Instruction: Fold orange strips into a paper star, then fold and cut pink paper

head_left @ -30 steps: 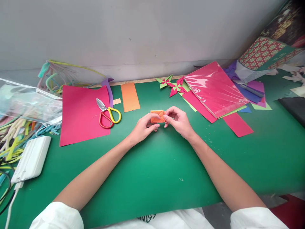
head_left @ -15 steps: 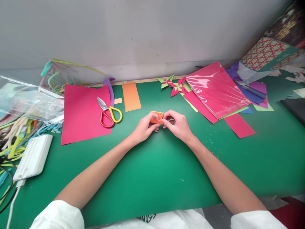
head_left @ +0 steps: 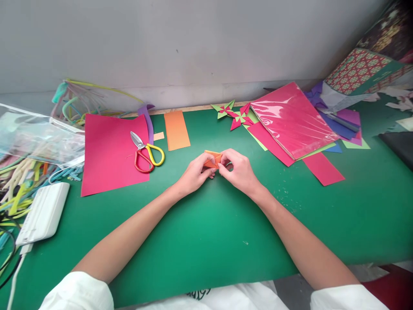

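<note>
A small folded piece of orange paper (head_left: 211,160) is held between both hands above the middle of the green table (head_left: 206,241). My left hand (head_left: 197,173) is closed on its left side, with the fingers partly behind it. My right hand (head_left: 236,168) pinches its right end between thumb and fingers. Part of the folds is hidden by the fingertips. Beyond the left hand lies an orange paper strip (head_left: 177,130) flat on the table.
At left, scissors (head_left: 146,151) lie on a large red sheet (head_left: 109,159), near a white power bank (head_left: 43,213) and pipe cleaners (head_left: 19,189). Back right are folded paper stars (head_left: 239,116), a wrapped red paper pack (head_left: 293,122) and a red strip (head_left: 324,168).
The right fingers have shifted slightly at the orange paper's right end, and less of its folds shows. The camera view has shifted a little.
</note>
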{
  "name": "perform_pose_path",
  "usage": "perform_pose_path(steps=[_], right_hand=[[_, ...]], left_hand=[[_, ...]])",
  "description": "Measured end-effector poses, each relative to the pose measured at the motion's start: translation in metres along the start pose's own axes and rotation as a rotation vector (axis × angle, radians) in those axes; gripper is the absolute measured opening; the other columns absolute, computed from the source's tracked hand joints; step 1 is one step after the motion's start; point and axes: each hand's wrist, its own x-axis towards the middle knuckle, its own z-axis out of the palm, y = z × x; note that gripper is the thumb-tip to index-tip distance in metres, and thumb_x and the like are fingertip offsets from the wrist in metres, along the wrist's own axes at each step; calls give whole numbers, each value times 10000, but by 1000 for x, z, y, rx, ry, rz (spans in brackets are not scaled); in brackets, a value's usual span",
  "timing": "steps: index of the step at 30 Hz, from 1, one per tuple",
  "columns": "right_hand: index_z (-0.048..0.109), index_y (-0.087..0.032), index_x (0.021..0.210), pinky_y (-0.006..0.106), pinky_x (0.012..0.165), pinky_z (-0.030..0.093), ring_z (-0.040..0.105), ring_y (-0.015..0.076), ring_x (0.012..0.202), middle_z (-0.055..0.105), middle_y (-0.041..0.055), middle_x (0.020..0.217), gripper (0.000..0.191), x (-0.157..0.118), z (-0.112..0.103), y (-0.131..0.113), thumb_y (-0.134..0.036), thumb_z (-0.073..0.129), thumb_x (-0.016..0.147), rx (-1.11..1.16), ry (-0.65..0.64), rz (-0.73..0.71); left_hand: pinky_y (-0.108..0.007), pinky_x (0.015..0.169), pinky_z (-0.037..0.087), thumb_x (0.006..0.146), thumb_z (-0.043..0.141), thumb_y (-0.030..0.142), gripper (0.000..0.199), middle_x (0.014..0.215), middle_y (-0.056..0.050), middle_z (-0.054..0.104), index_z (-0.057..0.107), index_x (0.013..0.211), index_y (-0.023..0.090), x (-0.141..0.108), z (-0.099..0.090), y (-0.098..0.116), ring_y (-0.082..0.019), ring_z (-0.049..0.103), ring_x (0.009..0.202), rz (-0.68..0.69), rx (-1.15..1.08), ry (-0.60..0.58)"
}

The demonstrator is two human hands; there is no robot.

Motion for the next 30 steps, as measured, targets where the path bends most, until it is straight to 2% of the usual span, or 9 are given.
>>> perform_pose_path(steps=[9,20,24,26,30], right_hand=[[494,-234,785,316,671,515,589,181,771,615,36,917,187,0,-2,0,-106,593,878,-3,-31,-10],[507,-229,776,316,656,511,571,173,731,600,28,880,180,0,-1,0,-121,605,881,-21,-30,-7],[584,-228,857,320,669,577,630,189,801,627,44,947,88,1,-1,2,-215,641,923,114,-20,51],[607,-228,895,330,678,609,645,188,792,633,36,936,91,2,0,5,-279,677,924,224,-31,108],[616,-218,883,322,663,632,633,168,755,612,9,874,199,5,0,13,-385,718,917,460,-40,175]], left_hand=[[-301,716,580,957,651,312,165,875,-26,642,536,1021,213,-1,0,0,-151,666,726,16,10,-3],[-311,735,590,964,633,269,105,896,-33,641,551,994,209,-2,2,1,-153,674,744,21,57,-1],[-293,728,599,967,652,297,186,901,-19,642,515,1059,211,0,0,-2,-142,682,743,10,-69,10],[-299,747,615,966,661,311,215,997,-33,634,521,1097,214,1,-1,-3,-139,687,786,27,-100,38],[-315,782,646,959,672,311,223,1226,-81,534,619,1154,218,2,-2,-1,-159,665,949,115,31,122]])
